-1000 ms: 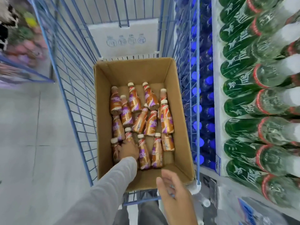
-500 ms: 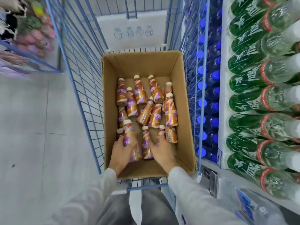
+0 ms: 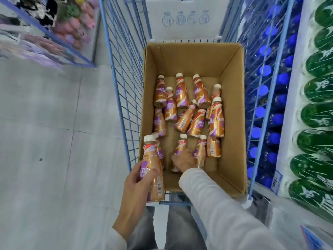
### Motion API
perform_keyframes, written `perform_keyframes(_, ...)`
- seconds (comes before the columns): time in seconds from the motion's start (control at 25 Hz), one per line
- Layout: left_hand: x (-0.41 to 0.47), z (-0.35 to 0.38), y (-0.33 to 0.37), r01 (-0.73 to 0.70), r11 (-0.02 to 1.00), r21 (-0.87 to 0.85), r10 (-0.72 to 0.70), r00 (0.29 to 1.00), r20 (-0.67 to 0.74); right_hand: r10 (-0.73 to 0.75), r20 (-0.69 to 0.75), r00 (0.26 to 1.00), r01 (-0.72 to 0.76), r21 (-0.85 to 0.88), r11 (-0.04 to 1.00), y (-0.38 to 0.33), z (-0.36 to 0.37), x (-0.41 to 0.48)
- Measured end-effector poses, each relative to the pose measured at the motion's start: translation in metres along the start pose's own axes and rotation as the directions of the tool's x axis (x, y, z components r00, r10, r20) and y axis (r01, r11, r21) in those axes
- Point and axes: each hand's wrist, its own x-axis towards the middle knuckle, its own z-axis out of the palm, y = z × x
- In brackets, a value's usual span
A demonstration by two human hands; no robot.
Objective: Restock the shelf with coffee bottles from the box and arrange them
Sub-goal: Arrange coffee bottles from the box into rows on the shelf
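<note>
An open cardboard box (image 3: 232, 73) sits in a blue wire cart (image 3: 119, 73). Several orange-and-purple coffee bottles (image 3: 197, 121) with cream caps lie loose on its floor. My left hand (image 3: 137, 186) grips one coffee bottle (image 3: 153, 170) upright, lifted above the box's near-left corner. My right hand (image 3: 183, 160) is down inside the box, its fingers curled round a lying bottle (image 3: 180, 147) near the front, with another bottle (image 3: 200, 152) just to its right.
On the right, shelves hold rows of green bottles (image 3: 315, 109) and blue-capped bottles (image 3: 266, 91) close beside the cart. A white carton (image 3: 185, 17) stands behind the box. Grey tiled floor (image 3: 54, 141) lies to the left, with a blurred display rack (image 3: 45, 33) at far left.
My left hand has lifted one bottle out of the box toward me. My right hand has shifted left and closed on a bottle near the front.
</note>
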Motion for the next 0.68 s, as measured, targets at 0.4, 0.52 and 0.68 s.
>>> perform_keyframes(0.4,-0.08,-0.052,0.06,-0.251,0.965,-0.069,0.261,0.928,0.266,-0.228,-0.273,0.934,0.356,0.683,0.638,0.011,-0.087,-0.226)
perform_keyframes(0.52,-0.115,-0.067,0.068,-0.329,0.942,-0.068,0.328,0.856,0.4,-0.237,-0.45,0.861,0.506,0.711,0.488,0.036,-0.098,-0.317)
perform_keyframes(0.68,-0.175,-0.075,0.078,-0.442,0.894,-0.071,0.399,0.714,0.575,-0.129,-0.634,0.763,0.634,0.694,0.34,0.083,-0.098,-0.411)
